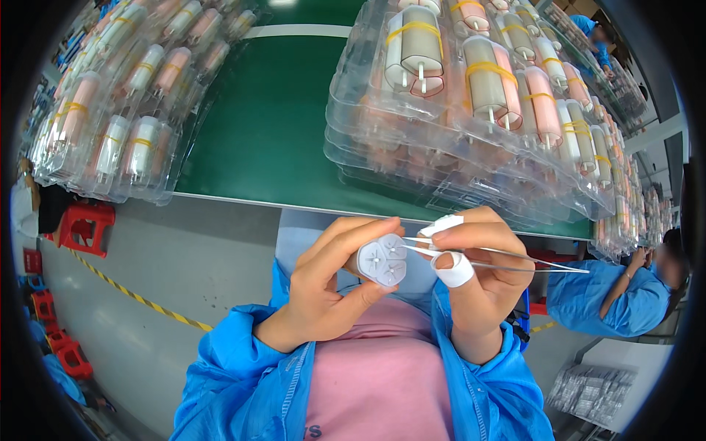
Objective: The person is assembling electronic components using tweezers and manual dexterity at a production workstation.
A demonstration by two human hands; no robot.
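Observation:
My left hand point(323, 283) is wrapped round a short three-lobed translucent plastic piece point(382, 261), its end face turned up and small pins showing in the lobes. Whatever lies behind it in the palm is hidden. In my right hand point(482, 272) is a pair of metal tweezers point(544, 263), pinched between thumb and fingers. Their pale, narrow tips reach the right edge of the plastic piece; whether they grip anything there is too small to tell. White tape wraps my right thumb and a fingertip.
A green table point(250, 125) lies ahead. Stacked clear trays point(441, 147) of banded grey, pink and white cylinders stand on its right, more trays point(110, 140) on its left. Red stools point(84, 228) are at left. A person in blue point(610, 298) sits at right.

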